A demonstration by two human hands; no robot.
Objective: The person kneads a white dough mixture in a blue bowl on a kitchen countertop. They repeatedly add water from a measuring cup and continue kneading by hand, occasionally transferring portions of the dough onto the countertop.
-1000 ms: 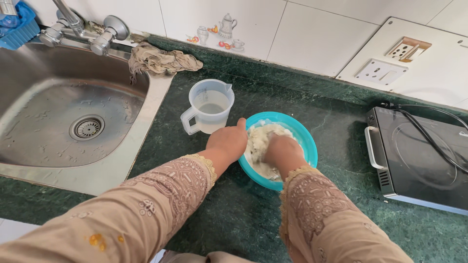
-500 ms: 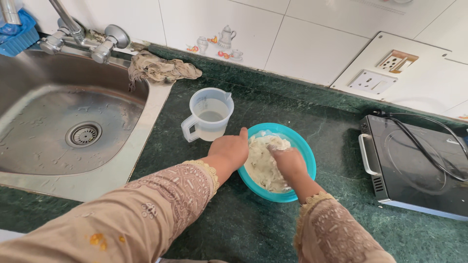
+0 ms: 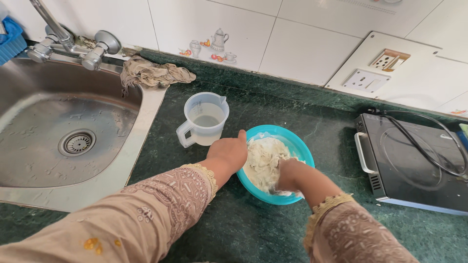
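Two hands on one job: left hand [image 3: 228, 152] clamps the near-left rim of the teal bowl [image 3: 298, 146], thumb hooked over the edge, fingers pressed together around the outside. Right hand [image 3: 288, 174] is down inside the bowl, fingers curled into the dough [image 3: 263, 158]; whether that grip is fully closed on a lump I cannot tell, the fingertips are buried.

Bowl sits on the green table [image 3: 253, 224], mid-scene, just near-right of the clear measuring jug [image 3: 204, 120] with water in it. Sink [image 3: 73, 141] far left, cloth [image 3: 151, 74] on its far rim, induction hob [image 3: 414, 160] to the right, well apart.

My read for doing this well:
- Dough looks shaggy, not smooth. Keep folding from the bowl wall to the centre, press with the heel.
- Hold the rim firm; the bowl looks light and may skate on polished stone.
- Add water in small splashes only.
- Jug is close to my left wrist; watch the elbow.
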